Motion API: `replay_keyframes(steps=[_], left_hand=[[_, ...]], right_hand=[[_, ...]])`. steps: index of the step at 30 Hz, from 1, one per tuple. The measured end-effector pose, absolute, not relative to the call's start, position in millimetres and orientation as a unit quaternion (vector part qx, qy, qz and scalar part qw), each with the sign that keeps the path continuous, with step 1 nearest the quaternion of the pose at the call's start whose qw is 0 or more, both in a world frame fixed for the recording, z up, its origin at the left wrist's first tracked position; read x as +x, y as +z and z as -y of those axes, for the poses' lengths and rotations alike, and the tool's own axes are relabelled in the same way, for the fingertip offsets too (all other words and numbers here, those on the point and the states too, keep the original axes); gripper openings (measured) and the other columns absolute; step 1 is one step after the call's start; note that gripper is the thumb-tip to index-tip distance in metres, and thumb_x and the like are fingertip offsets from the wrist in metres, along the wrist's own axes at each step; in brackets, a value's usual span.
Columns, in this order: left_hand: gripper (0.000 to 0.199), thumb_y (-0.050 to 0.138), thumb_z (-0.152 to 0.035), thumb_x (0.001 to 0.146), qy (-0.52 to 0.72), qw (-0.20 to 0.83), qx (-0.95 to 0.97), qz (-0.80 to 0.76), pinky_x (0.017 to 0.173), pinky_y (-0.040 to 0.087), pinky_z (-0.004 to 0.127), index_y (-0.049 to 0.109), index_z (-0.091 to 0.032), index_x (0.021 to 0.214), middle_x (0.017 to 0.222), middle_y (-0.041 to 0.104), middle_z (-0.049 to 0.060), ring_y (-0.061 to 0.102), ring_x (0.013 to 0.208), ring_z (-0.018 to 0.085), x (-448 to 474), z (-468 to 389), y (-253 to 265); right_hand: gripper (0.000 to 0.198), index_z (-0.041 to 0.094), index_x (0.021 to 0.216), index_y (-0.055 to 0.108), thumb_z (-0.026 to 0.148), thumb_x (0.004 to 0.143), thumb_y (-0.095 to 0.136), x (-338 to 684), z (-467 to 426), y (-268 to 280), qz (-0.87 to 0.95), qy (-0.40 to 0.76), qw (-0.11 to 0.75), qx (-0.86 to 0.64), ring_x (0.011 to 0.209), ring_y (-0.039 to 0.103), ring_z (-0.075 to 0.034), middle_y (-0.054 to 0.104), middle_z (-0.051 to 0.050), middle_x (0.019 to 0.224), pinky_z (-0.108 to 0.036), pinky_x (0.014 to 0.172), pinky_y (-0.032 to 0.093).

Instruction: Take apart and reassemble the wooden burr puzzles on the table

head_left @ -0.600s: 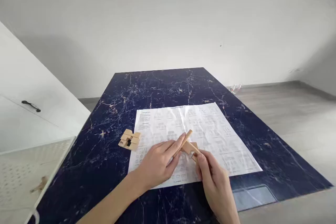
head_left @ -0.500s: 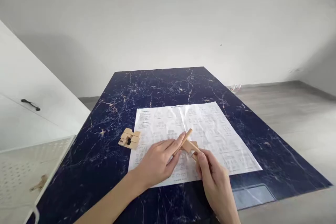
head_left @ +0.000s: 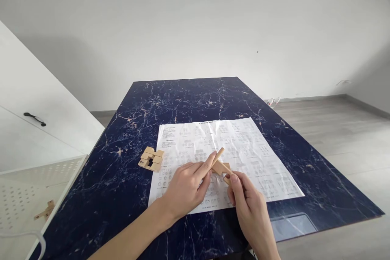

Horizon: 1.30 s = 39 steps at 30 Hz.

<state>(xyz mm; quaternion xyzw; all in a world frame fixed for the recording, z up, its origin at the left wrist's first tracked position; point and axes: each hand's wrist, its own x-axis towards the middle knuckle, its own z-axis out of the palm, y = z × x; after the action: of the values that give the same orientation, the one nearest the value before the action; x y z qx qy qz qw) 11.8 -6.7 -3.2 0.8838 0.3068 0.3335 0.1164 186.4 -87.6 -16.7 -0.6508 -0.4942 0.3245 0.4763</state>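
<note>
My left hand (head_left: 190, 185) is closed on a slim wooden puzzle piece (head_left: 220, 152), whose end sticks up past the fingers. In my right hand (head_left: 248, 195), thumb and fingers pinch a notched wooden puzzle piece (head_left: 222, 167). The two pieces meet or cross between my hands; my fingers hide how they touch. Beneath them lies a creased white instruction sheet (head_left: 258, 162) printed with rows of small diagrams. To the left, a group of interlocked wooden pieces (head_left: 155, 161) marked "3" rests partly on the sheet's edge, with a square gap in its middle.
The dark blue marbled table (head_left: 183, 101) carries the sheet. A flat grey glassy panel (head_left: 294, 226) is at its near right edge. On the left, a white perforated bin (head_left: 18, 199) holds more wooden pieces (head_left: 45, 210), beside a white cabinet (head_left: 51, 93).
The view has shifted slightly. My hands keep nearly the same pose, both still gripping the wooden pieces, which have barely turned.
</note>
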Motion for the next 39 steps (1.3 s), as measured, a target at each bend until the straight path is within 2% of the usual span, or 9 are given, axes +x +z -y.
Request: replay_keyframes(steps=[8,12,17,23,30,36,39], left_hand=[[0.060,0.046,-0.017,0.111,0.351,0.070,0.873,-0.331,0.071,0.059,0.036,0.030,-0.023,0.169,0.089,0.080,-0.001,0.074,0.074,0.018,16.5,10.7,-8.7],[0.061,0.046,-0.016,0.111,0.352,0.072,0.875,-0.324,0.072,0.058,0.036,0.029,-0.023,0.169,0.095,0.082,-0.001,0.077,0.079,0.018,16.1,10.9,-7.3],[0.070,0.059,-0.030,0.106,0.347,0.076,0.875,-0.329,0.079,0.060,0.040,0.030,-0.020,0.169,0.100,0.082,0.002,0.078,0.086,0.021,17.0,11.8,-3.1],[0.058,0.057,-0.034,0.111,0.359,0.031,0.873,-0.329,0.074,0.058,0.036,0.038,-0.018,0.164,0.094,0.083,0.001,0.079,0.080,0.019,16.9,9.7,-1.8],[0.055,0.064,-0.032,0.106,0.380,-0.002,0.864,-0.331,0.068,0.055,0.032,0.049,-0.018,0.156,0.079,0.079,-0.003,0.076,0.069,0.016,16.7,9.1,-7.3],[0.053,0.063,-0.030,0.105,0.385,-0.015,0.865,-0.321,0.067,0.054,0.032,0.050,-0.016,0.154,0.077,0.079,-0.003,0.075,0.065,0.015,17.1,7.7,-3.4],[0.048,0.065,-0.023,0.102,0.394,-0.035,0.867,-0.302,0.066,0.053,0.032,0.056,-0.015,0.148,0.075,0.079,-0.004,0.075,0.064,0.015,18.4,8.4,-1.0]], right_hand=[[0.047,0.022,0.093,0.065,0.060,0.110,0.042,186.3,87.5,-17.7,0.496,0.308,0.478,-0.657,0.048,0.050,-0.016,0.053,0.003,0.059,-0.026,0.049,0.040],[0.048,0.022,0.093,0.065,0.061,0.109,0.042,187.5,88.1,-16.3,0.496,0.322,0.473,-0.653,0.048,0.050,-0.016,0.053,0.003,0.059,-0.026,0.048,0.040],[0.047,0.023,0.090,0.063,0.060,0.110,0.042,186.8,88.8,-15.2,0.494,0.328,0.475,-0.650,0.049,0.050,-0.016,0.051,0.004,0.059,-0.026,0.050,0.040],[0.046,0.022,0.098,0.066,0.060,0.109,0.043,185.9,89.1,-14.7,0.491,0.340,0.472,-0.649,0.049,0.050,-0.016,0.052,0.004,0.060,-0.027,0.049,0.040],[0.047,0.022,0.101,0.066,0.060,0.111,0.041,186.5,89.1,-14.5,0.499,0.345,0.470,-0.641,0.051,0.050,-0.017,0.052,0.004,0.061,-0.028,0.052,0.040],[0.047,0.021,0.103,0.067,0.061,0.110,0.042,186.2,88.7,-13.5,0.493,0.352,0.473,-0.640,0.051,0.051,-0.017,0.052,0.004,0.061,-0.027,0.052,0.041],[0.048,0.021,0.103,0.068,0.061,0.110,0.043,186.0,88.0,-13.8,0.498,0.354,0.473,-0.634,0.050,0.051,-0.017,0.053,0.004,0.060,-0.027,0.051,0.041]])
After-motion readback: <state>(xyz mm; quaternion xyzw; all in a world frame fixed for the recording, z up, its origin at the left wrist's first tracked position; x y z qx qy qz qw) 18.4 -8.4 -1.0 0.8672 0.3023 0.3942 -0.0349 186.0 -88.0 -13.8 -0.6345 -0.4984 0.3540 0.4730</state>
